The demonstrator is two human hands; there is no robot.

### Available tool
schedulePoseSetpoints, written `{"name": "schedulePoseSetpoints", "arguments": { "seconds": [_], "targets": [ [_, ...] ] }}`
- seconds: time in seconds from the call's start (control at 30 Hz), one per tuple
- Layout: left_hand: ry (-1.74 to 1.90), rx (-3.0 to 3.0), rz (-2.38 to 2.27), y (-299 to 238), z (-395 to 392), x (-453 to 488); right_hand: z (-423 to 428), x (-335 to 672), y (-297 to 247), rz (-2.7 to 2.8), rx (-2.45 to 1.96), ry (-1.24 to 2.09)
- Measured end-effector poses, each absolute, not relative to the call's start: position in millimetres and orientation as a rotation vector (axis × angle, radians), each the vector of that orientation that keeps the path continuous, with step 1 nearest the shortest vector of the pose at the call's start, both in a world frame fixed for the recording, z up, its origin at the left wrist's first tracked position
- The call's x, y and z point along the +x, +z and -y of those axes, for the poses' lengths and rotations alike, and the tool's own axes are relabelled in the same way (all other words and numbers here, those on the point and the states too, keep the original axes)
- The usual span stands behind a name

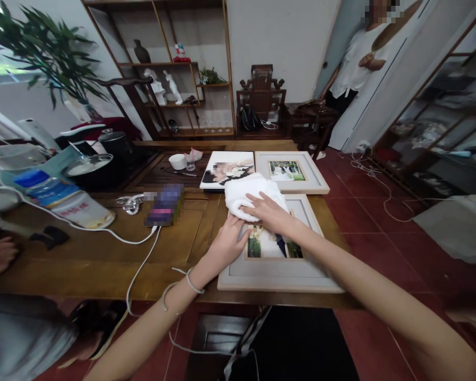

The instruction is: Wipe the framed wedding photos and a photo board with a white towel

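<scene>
A folded white towel [254, 189] is bunched over the upper left part of a pale-framed photo [232, 281] lying flat at the table's near edge. My right hand [267, 212] presses on the towel from the right, its fingers curved over the cloth. At the towel's near left edge, my left hand [230, 239] grips the cloth over the frame's left side, thumb apart from the fingers. Beyond the towel lies a second framed photo [319, 180]. Beside it, a white-edged photo panel [212, 164] is partly covered by the cloth.
On the wooden table [194, 248] lie a phone [164, 206] with a white cable, a plastic bottle [71, 201] and a white cup [177, 161]. A pot [89, 170] stands farther left. Another person's hand [0, 256] rests at the left; a person [357, 63] stands at the back right.
</scene>
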State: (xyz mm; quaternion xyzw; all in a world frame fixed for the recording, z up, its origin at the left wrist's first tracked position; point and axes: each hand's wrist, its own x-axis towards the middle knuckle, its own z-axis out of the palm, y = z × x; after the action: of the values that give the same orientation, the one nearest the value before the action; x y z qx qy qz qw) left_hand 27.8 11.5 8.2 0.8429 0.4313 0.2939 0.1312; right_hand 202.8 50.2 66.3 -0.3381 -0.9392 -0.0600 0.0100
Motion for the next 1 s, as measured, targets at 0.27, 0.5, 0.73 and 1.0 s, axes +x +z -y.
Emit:
{"name": "schedulePoseSetpoints", "arguments": {
  "seconds": [0.27, 0.5, 0.73, 1.0],
  "targets": [
    [0.825, 2.416, -1.312, 6, -11, 28, -24, 263, 62, 2.861, -1.242, -0.27],
    [0.807, 2.42, -1.34, 3, -10, 28, -17, 336, 84, 2.649, -1.545, -0.513],
    [0.814, 2.412, -1.351, 5, -10, 29, -17, 345, 103, 2.322, -1.581, -0.724],
    [0.899, 2.434, -1.322, 4, -12, 28, -10, 287, 44, 2.684, -1.542, -0.486]
  ]
}}
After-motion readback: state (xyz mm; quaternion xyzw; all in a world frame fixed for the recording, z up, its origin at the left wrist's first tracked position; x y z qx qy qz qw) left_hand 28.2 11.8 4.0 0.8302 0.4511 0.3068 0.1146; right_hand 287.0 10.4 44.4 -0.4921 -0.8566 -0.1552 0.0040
